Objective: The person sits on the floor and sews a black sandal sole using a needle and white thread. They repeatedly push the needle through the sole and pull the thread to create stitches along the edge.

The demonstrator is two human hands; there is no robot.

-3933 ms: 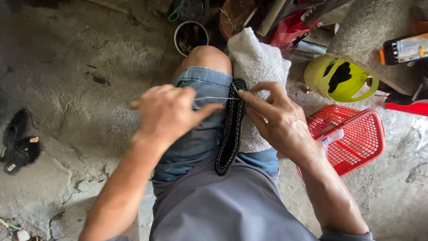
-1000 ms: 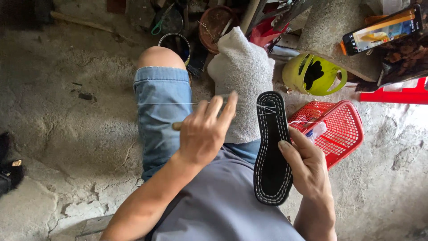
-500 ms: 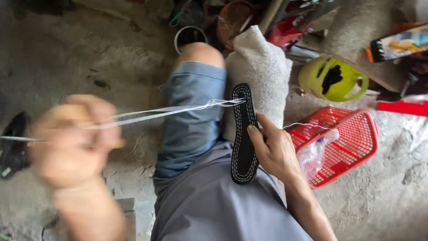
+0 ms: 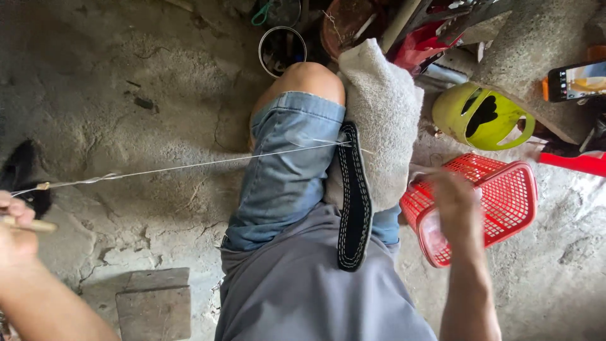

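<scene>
Left hand: we see our left hand clenched on one wooden tool handle, at the far left edge.
Thread: one pale thread runs taut from that hand across to the sole.
Sole: one black sole with white stitching lies between our two knees, between both hands.
Right hand: our right hand is blurred over one red basket; we cannot tell its grip.
Beyond: one white cloth, one yellow-green helmet.
</scene>
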